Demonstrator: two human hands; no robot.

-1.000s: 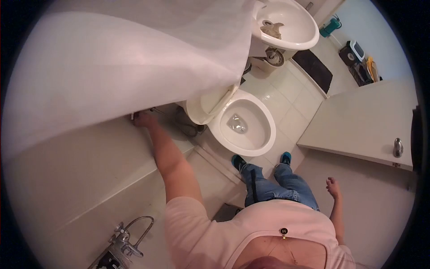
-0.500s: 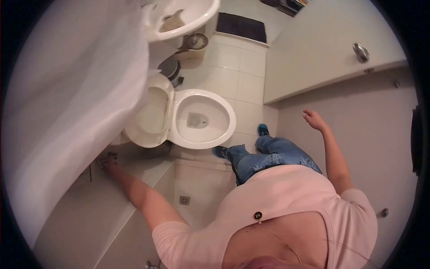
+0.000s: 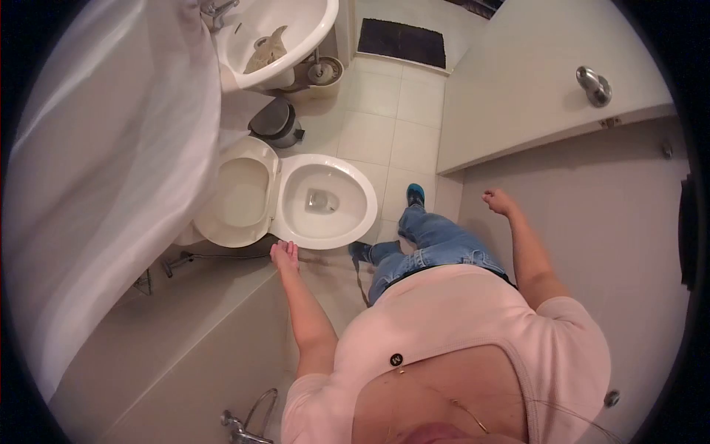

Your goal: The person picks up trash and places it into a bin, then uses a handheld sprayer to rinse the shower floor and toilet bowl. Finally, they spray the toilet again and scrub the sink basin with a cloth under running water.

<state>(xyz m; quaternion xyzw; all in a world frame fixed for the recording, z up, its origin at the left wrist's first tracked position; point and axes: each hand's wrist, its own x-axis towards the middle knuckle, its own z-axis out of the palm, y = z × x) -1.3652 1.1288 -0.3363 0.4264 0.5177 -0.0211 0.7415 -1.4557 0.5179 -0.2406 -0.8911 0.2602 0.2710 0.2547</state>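
Observation:
The toilet (image 3: 366, 211) has its seat and lid (image 3: 214, 200) raised, and a little water shows at the bottom of the bowl. Just beside the near rim, close to the hinge, is my left hand (image 3: 285, 256). Its fingers are loosely bent and I see nothing in them. A chrome wall fitting (image 3: 176, 263) sits to the left of that hand, with a thin dark line running from it towards my fingers. My right hand (image 3: 501, 202) hangs in the air by the grey wall near the door, fingers relaxed and half curled, with nothing visible in it.
A white sink (image 3: 325, 29) holds a beige cloth (image 3: 268, 50). Under it stand a pedal bin (image 3: 275, 122) and a round container (image 3: 325, 72). A white curtain (image 3: 126, 148) fills the left. The door (image 3: 532, 81) stands at right; a dark mat (image 3: 403, 43) lies beyond.
My left hand has left the chrome wall fitting and moved right, beside the toilet rim. My right hand has shifted slightly left. The view has moved, showing more of the sink.

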